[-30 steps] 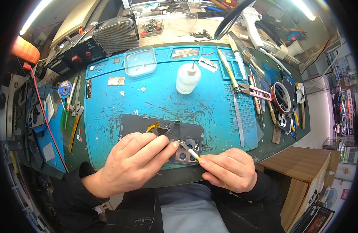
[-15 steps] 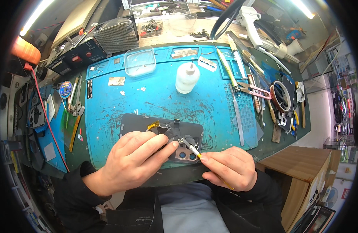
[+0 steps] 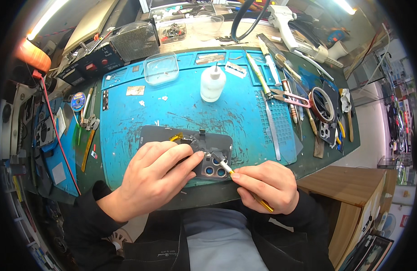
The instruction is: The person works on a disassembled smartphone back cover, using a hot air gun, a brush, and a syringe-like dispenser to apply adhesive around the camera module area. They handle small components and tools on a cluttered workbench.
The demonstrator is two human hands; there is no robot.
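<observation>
A dark phone back cover (image 3: 219,140) lies on the blue work mat (image 3: 122,113), its ringed camera openings (image 3: 209,171) at the near right corner. Over its near left part, my left hand (image 3: 156,174) has its fingers closed together. The fingertips press onto the cover beside a dark flex part (image 3: 195,146) and a yellow film strip (image 3: 176,137); the grip's underside is hidden. Pinched in my right hand (image 3: 269,185) is a slim gold-handled tool (image 3: 225,166) with a silver collar and flat grey tip. That tip meets the cover just above the camera openings.
A white dropper bottle (image 3: 213,86) stands beyond the cover. Behind it are a clear plastic tub (image 3: 161,68) and a razor blade (image 3: 236,69). Pink-handled cutters (image 3: 292,98), a tape roll (image 3: 321,105) and several slim tools lie right; a solder spool (image 3: 77,102) lies left.
The view has shifted slightly. The tool's handle shows more below my right hand, and its tip is still at the camera corner. My left fingers stay on the cover.
</observation>
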